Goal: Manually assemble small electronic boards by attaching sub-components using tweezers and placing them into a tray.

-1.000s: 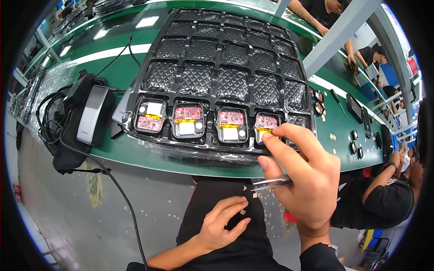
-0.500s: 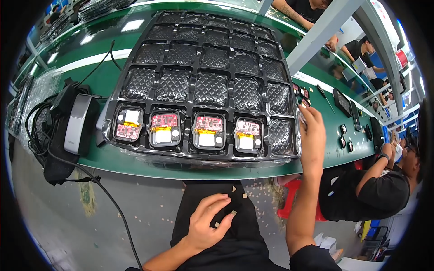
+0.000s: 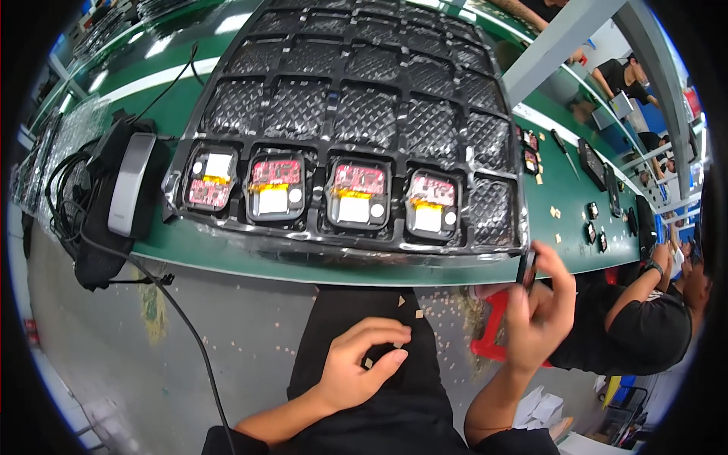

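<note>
Pinching a dark module (image 3: 526, 270) between thumb and fingers, the right hand (image 3: 540, 322) is near right, beside the black tray (image 3: 492, 212); a slipping grip could drop it to the floor (image 3: 254, 330). The left hand (image 3: 356, 365) has fingers loosely parted.

The bare left hand (image 3: 360, 365) curls loosely over the black-trousered lap (image 3: 409, 394), thumb apart; the bare right hand (image 3: 540, 315), raised higher, pinches between thumb and fingers.

Head-worn fisheye, facing down, fairly near
</note>
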The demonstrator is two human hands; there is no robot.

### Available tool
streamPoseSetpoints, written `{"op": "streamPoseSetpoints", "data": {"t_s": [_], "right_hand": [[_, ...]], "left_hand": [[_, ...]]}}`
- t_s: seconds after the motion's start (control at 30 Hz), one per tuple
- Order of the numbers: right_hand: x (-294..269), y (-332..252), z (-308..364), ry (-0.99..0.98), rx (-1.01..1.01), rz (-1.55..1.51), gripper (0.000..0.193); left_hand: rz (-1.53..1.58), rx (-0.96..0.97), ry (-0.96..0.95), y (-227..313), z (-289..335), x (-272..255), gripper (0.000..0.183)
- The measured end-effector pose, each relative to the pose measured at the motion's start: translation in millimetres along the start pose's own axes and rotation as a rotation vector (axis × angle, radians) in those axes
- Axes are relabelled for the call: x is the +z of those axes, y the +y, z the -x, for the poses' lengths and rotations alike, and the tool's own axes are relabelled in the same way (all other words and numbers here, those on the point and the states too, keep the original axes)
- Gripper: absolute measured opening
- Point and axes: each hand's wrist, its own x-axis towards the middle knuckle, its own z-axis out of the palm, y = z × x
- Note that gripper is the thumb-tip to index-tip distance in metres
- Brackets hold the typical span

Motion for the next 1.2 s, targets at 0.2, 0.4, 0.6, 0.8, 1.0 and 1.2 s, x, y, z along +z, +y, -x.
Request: {"op": "streamPoseSetpoints", "data": {"t_s": [0.2,0.4,0.6,0.8,1.0,1.2], "right_hand": [[24.0,-25.4,42.3,-0.669,-0.098,-0.358,0.048],[41.0,-8.2,50.1,-0.685,-0.287,-0.322,0.052],[38.0,-22.7,48.3,-0.740,-0.092,-0.232,0.058],[44.0,-17.1,54.1,-0.647,-0.145,0.049,0.051],[52.4,-2.9,64.9,-0.470,-0.375,0.094,0.043],[56.9,0.3,66.3,-0.404,-0.456,0.076,0.035]], "left_hand": [[0.638,-0.049,0.003,-2.1,-2.4,2.4,0.071],[0.704,-0.146,0.023,6.3,-4.0,-12.1,0.070],[0.720,-0.215,0.138,9.5,-3.0,-14.4,0.078],[0.672,-0.136,0.187,1.4,-3.0,-22.4,0.060],[0.698,-0.133,0.187,-0.4,-4.5,-22.6,0.058],[0.667,-0.127,0.154,-0.7,-2.3,-22.4,0.056]]}}
